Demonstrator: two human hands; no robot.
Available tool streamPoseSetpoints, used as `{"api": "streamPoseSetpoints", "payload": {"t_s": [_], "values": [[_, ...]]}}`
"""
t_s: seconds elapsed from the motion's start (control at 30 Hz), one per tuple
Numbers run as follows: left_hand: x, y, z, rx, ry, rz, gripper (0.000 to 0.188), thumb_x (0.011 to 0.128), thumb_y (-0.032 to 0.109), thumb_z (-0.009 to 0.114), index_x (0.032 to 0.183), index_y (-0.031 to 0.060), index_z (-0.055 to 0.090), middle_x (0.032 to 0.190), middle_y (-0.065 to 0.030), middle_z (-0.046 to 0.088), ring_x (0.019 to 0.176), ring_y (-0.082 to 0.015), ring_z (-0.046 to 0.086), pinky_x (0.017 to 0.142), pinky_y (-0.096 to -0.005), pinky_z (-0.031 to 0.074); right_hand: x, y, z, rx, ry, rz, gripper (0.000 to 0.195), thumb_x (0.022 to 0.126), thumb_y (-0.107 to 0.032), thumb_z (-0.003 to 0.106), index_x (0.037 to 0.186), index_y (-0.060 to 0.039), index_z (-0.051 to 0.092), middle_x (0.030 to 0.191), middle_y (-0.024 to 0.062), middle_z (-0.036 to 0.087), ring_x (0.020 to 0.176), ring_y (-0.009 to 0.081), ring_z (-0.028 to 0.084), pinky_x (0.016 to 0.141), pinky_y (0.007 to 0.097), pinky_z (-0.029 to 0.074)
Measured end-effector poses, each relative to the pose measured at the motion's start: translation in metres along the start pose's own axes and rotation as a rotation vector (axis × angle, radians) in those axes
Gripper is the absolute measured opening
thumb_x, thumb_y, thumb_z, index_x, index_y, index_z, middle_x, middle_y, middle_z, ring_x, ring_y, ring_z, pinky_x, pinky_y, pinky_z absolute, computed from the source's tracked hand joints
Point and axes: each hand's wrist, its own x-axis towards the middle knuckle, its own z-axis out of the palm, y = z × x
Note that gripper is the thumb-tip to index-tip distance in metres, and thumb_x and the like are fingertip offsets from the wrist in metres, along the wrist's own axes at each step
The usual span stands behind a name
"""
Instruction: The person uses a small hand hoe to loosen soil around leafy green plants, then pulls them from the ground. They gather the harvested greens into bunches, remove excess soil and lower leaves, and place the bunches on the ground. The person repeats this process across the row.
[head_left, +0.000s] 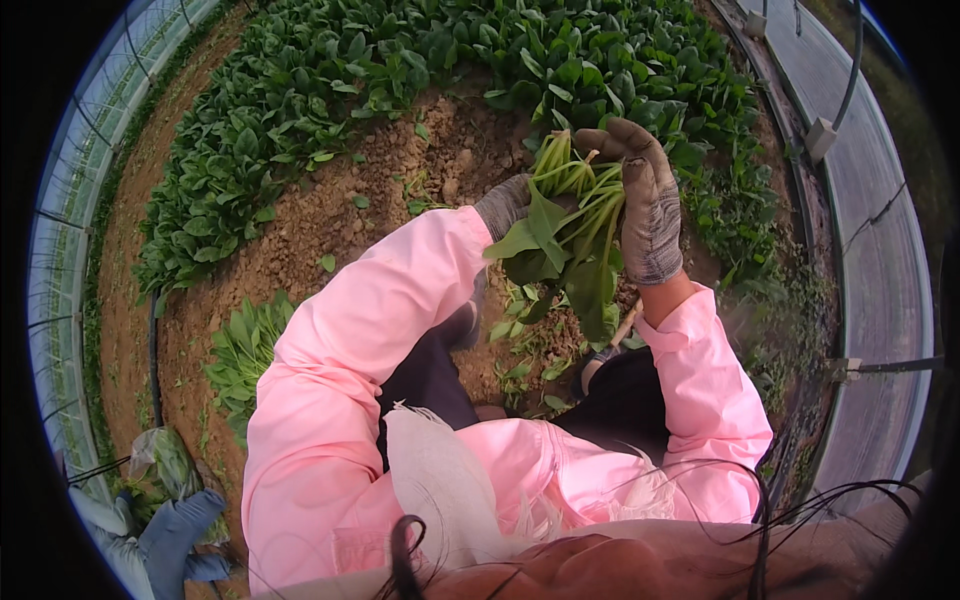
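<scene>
A bunch of leafy greens, stems up and leaves hanging down, is held in front of me above the soil. My left hand, in a grey knitted work glove, supports it from the left; the fingers are hidden behind the leaves and stems. My right hand, in a brown-stained glove, stands upright at the bunch's right side, fingers curved over toward the cut stem ends and thumb raised. Whether its palm presses on the stems is hard to tell. Below the bunch, loose leaves lie on the ground between my feet.
Dense rows of leafy plants curve ahead beyond bare brown soil. Harvested greens lie left of my sleeve. At lower left, a person in blue clothing is beside a clear plastic bag of greens. Greenhouse film borders the right.
</scene>
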Motion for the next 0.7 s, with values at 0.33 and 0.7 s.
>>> {"api": "streamPoseSetpoints", "payload": {"t_s": [0.33, 0.7], "values": [[-0.009, 0.008, 0.002, 0.202, -0.164, 0.261, 0.038, 0.099, 0.018, 0.044, 0.136, 0.0103, 0.044, 0.128, -0.0098, 0.053, 0.112, -0.0207, 0.056, 0.097, -0.0336, 0.048, -0.008, 0.01, -0.002, -0.164, -0.001, 0.056, 0.036, 0.096, -0.03, 0.055, 0.114, 0.0017, 0.052, 0.112, 0.0079, 0.063, 0.098, 0.0107, 0.055, 0.089, 0.026, 0.044], [-0.007, 0.015, -0.006, 0.768, 0.011, 0.419, 0.041, 0.088, 0.004, 0.06, 0.128, 0.0052, 0.052, 0.119, -0.0068, 0.061, 0.103, -0.0131, 0.06, 0.094, -0.0278, 0.048, -0.01, 0.012, 0.001, -0.297, -0.041, 0.019, 0.029, 0.095, -0.025, 0.056, 0.112, -0.0019, 0.059, 0.097, 0.0024, 0.061, 0.087, 0.0079, 0.053, 0.079, 0.0232, 0.044]]}}
